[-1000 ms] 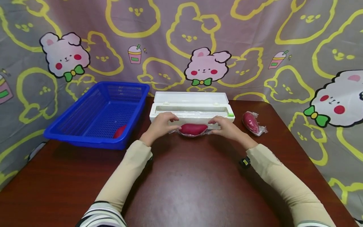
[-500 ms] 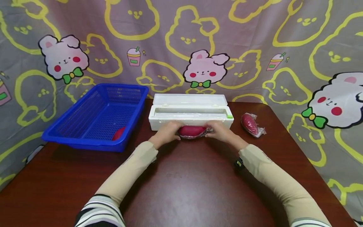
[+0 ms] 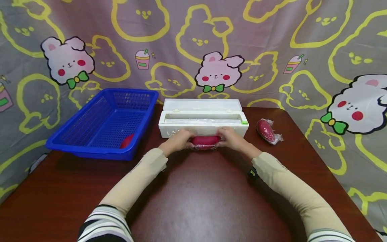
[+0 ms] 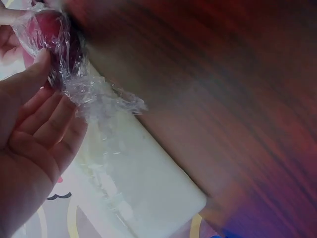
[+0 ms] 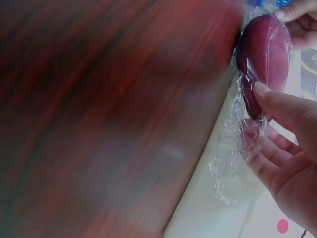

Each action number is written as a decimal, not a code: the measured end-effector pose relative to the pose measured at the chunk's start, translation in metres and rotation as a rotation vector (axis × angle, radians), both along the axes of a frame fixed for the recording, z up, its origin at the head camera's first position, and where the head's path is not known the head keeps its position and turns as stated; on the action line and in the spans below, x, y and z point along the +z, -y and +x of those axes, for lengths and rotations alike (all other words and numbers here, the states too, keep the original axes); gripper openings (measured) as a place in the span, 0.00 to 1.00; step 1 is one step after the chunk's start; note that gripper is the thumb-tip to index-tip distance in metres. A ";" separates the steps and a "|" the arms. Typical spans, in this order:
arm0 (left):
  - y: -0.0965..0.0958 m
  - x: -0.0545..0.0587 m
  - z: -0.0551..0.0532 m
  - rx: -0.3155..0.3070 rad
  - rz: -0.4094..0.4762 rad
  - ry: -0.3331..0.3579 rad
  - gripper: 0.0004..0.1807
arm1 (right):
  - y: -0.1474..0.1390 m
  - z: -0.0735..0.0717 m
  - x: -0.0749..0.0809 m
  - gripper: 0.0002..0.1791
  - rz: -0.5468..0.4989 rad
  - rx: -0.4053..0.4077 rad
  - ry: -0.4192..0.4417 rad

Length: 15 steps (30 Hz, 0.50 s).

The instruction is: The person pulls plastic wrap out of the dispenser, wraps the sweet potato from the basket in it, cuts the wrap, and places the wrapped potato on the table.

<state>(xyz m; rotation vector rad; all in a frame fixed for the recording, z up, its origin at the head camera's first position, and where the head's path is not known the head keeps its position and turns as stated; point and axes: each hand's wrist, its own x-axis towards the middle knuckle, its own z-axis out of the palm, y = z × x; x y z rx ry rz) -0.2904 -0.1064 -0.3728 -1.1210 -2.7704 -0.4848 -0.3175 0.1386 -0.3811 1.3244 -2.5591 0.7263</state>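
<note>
A smooth dark red sweet potato (image 3: 206,140), tapered at one end, lies between both hands in front of the white cling film box (image 3: 173,131). Clear cling film (image 4: 101,96) covers it, with crumpled ends trailing off both sides. My left hand (image 3: 180,139) holds one end, its thumb pressing the film in the left wrist view. At the other end my right hand (image 3: 232,138) pinches the sweet potato, thumb in front and fingers behind, as the right wrist view shows. The box's lid (image 3: 202,104) is raised, and film hangs over its front.
On the right lies another film-wrapped red sweet potato (image 3: 266,131). A blue plastic basket (image 3: 90,153) stands at the left with a red thing (image 3: 127,140) inside, partly hidden by the rim. A patterned curtain (image 3: 169,30) hangs behind the brown table (image 3: 193,201).
Both hands have moved inward from the loose film ends and now hold the sweet potato's ends. The sweet potato has shifted slightly toward me in the last half second.
</note>
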 end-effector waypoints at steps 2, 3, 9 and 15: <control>0.000 0.000 0.002 -0.017 -0.004 0.040 0.06 | -0.002 0.001 -0.001 0.15 -0.007 0.004 0.059; 0.001 0.001 0.003 -0.021 -0.006 0.057 0.05 | -0.003 0.002 -0.001 0.14 -0.005 0.006 0.094; 0.003 0.001 0.012 -0.042 0.045 0.157 0.12 | -0.011 0.011 -0.003 0.12 0.029 0.034 0.229; 0.004 0.003 0.018 -0.113 0.061 0.181 0.09 | -0.017 0.018 -0.007 0.12 0.032 0.098 0.275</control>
